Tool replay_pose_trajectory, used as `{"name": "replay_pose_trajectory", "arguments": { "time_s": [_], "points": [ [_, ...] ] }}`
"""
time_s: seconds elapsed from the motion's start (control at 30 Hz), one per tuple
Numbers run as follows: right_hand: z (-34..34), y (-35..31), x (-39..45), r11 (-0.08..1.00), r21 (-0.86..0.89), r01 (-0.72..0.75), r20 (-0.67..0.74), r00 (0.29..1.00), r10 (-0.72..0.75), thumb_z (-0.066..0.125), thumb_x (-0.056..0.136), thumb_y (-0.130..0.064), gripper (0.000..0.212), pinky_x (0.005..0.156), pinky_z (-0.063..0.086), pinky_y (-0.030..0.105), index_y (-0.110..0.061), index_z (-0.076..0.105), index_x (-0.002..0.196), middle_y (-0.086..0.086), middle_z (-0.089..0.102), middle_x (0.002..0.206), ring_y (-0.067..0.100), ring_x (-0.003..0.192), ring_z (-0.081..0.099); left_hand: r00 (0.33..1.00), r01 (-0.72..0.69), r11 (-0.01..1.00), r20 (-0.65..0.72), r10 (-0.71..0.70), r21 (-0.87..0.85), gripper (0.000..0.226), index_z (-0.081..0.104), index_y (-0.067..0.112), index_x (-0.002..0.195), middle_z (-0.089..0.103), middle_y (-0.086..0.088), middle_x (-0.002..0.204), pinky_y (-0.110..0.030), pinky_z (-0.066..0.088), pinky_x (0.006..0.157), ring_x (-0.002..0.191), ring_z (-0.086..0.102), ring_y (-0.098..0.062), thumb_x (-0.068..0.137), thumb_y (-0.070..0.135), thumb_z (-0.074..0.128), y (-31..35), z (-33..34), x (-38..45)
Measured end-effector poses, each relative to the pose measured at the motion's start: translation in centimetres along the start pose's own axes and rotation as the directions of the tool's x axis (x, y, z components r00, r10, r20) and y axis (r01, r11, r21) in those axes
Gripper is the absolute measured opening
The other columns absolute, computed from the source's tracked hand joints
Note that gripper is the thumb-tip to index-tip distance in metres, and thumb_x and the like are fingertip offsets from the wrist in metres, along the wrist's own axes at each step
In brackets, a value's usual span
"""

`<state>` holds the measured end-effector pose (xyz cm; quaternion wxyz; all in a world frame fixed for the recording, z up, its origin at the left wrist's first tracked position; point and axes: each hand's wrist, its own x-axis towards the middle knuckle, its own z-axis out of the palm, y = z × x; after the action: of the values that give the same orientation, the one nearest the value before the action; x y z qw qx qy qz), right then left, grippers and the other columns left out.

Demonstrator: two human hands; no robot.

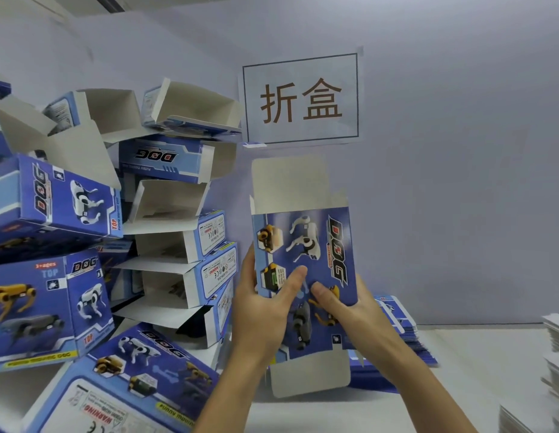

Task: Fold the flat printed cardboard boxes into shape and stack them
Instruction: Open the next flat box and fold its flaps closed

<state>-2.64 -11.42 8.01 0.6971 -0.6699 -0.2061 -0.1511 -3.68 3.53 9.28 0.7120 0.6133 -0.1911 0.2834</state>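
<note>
Holding one blue printed cardboard box point(303, 276) upright, left hand point(259, 310) and right hand point(350, 307) are gripping its sides; end flaps open (folded pile point(115, 245) growing, flat stack point(394, 332) waiting).

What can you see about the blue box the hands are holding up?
The box is blue printed cardboard with robot dogs and red "DOG" lettering. It is held upright above the table, its plain whitish flaps open at top and bottom. The left hand and right hand grip its sides, thumbs pressing the front.
</note>
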Motion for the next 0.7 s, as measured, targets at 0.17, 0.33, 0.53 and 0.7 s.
{"name": "replay_pose_trajectory", "arguments": {
  "time_s": [0.17, 0.33, 0.53, 0.7],
  "points": [
    [-0.8, -1.0, -0.4, 0.998, -0.054, 0.033, 0.014, 0.999, -0.032, 0.07, 0.068, -0.071, 0.089, 0.086, 0.06, 0.043, -0.034, 0.039, 0.142, -0.005, 0.07, 0.119, 0.018, 0.104, 0.071, 0.999, -0.002, 0.996, 0.051, -0.003, 0.088, 0.078, 0.054, 0.03, 0.136, 0.071, 0.021, 0.109, -0.008, 0.052, 0.074, 0.098, 0.066, 0.009, 0.064, 0.05, 0.077, -0.2, -0.4, 0.1],
    [-0.8, -0.9, -0.2, 0.989, -0.087, 0.123, -0.2, 0.97, -0.139, 0.06, 0.074, -0.059, 0.083, 0.064, 0.057, 0.016, -0.038, 0.029, 0.148, -0.004, 0.063, 0.125, 0.002, 0.091, 0.071, 0.99, -0.057, 0.982, 0.137, 0.033, 0.18, 0.046, 0.058, 0.037, 0.121, 0.071, 0.029, 0.1, -0.008, 0.052, 0.071, 0.093, 0.068, 0.008, 0.078, 0.043, 0.075, -0.4, 0.8, -1.0],
    [-1.1, -0.5, -0.2, 0.98, -0.145, 0.137, -0.24, 0.956, -0.169, 0.058, 0.077, -0.062, 0.079, 0.075, 0.06, 0.022, -0.034, 0.034, 0.147, -0.005, 0.066, 0.123, 0.006, 0.099, 0.07, 0.99, -0.036, 0.987, 0.14, 0.014, 0.154, 0.066, 0.05, 0.033, 0.136, 0.071, 0.022, 0.109, -0.011, 0.054, 0.076, 0.1, 0.068, 0.003, 0.075, 0.046, 0.074, -0.5, 1.1, -1.1],
    [-0.2, -0.6, -0.4, 0.988, -0.104, 0.118, -0.174, 0.976, -0.135, 0.06, 0.074, -0.066, 0.074, 0.071, 0.06, 0.023, -0.036, 0.044, 0.14, -0.009, 0.069, 0.117, 0.006, 0.097, 0.071, 0.988, 0.05, 0.991, 0.137, -0.067, 0.125, 0.093, 0.037, 0.03, 0.15, 0.059, 0.004, 0.14, -0.035, 0.054, 0.099, 0.121, 0.062, -0.012, 0.068, 0.053, 0.074, -0.5, -0.1, -0.2]
  ]
}}
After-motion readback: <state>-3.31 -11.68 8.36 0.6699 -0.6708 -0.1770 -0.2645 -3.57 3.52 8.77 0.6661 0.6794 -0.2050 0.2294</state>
